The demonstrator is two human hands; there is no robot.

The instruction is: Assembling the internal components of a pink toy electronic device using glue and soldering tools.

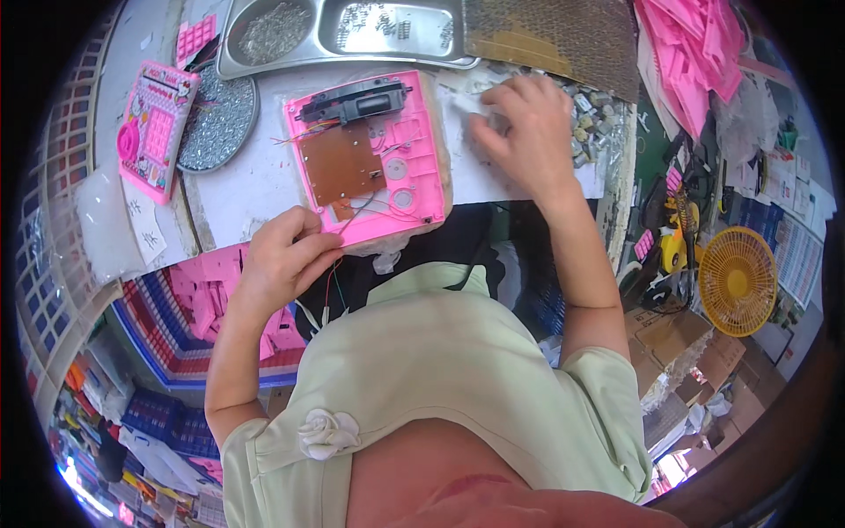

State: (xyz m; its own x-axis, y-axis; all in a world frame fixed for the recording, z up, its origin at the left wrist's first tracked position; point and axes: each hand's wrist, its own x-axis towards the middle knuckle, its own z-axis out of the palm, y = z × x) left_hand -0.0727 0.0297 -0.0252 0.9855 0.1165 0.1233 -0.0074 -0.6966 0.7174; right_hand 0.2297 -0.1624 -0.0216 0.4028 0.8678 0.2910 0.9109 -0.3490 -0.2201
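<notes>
In front of me lies a pink plastic panel (pixel 429 132), inner side up, on a padded block. It carries a brown circuit board (pixel 339 163), a black mechanism (pixel 356 101) along its far edge and several thin wires. My left hand (pixel 286 253) is at the panel's near left corner, finger and thumb closed on thin wires; red and green ends hang below it. To the right, my right hand (pixel 526 123) hovers by a heap of small metal parts (pixel 591 123), thumb and forefinger apart, with nothing visible between them.
A metal tray (pixel 396 60) of springs and small parts stands at the back, beside a brown textured board (pixel 554 40). Left are a round dish of screws (pixel 220 119) and a printed pink panel (pixel 158 128). A yellow fan (pixel 738 280) and pink parts (pixel 695 53) are right.
</notes>
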